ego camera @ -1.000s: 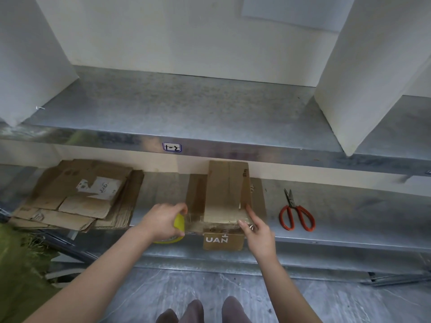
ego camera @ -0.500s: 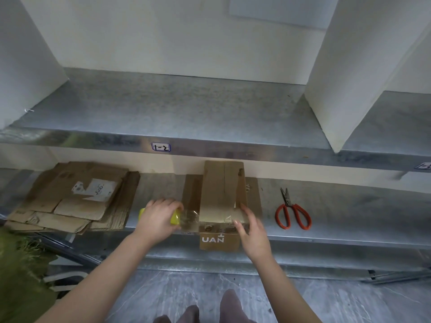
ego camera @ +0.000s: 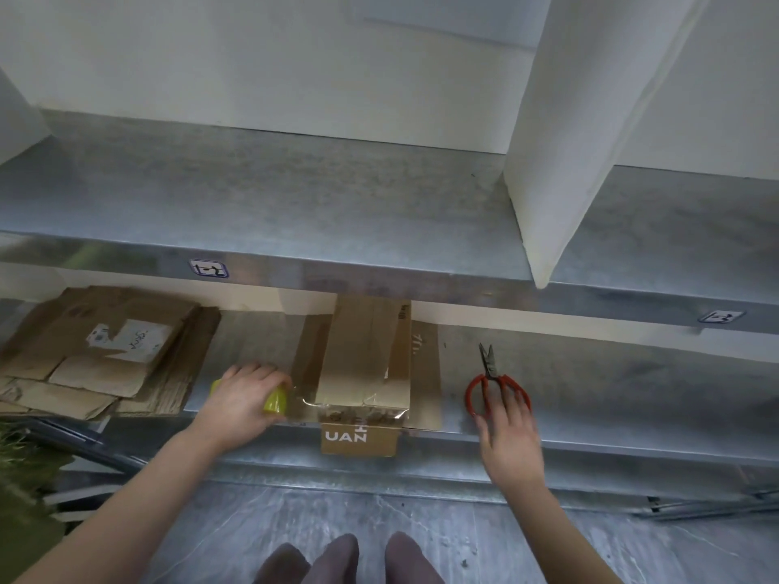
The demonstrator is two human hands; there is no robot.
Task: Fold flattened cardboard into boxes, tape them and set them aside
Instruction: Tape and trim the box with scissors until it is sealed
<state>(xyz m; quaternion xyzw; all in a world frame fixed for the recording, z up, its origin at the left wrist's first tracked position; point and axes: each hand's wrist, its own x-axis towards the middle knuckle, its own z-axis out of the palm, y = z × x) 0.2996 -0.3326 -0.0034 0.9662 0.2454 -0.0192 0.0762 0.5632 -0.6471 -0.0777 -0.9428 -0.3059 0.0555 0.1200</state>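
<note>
A brown cardboard box (ego camera: 362, 351) stands on the lower metal shelf (ego camera: 632, 381), its flaps spread flat beside it and one flap printed "UAN" hanging over the shelf edge. My left hand (ego camera: 244, 398) grips a yellow tape roll (ego camera: 276, 401) just left of the box. A strip of clear tape (ego camera: 303, 400) runs from the roll across the box's near end. My right hand (ego camera: 508, 423) is at the right, fingers straight, reaching onto the handles of the red scissors (ego camera: 493, 383) that lie on the shelf.
A stack of flattened cardboard (ego camera: 97, 351) lies at the shelf's left end. An upper metal shelf (ego camera: 295, 204) overhangs the box's far end, with a white divider panel (ego camera: 590, 120) standing on it. My feet (ego camera: 350, 558) show below on the grey floor.
My right hand left the box's near right corner and moved right to the scissors. My left hand stayed beside the box with the tape roll.
</note>
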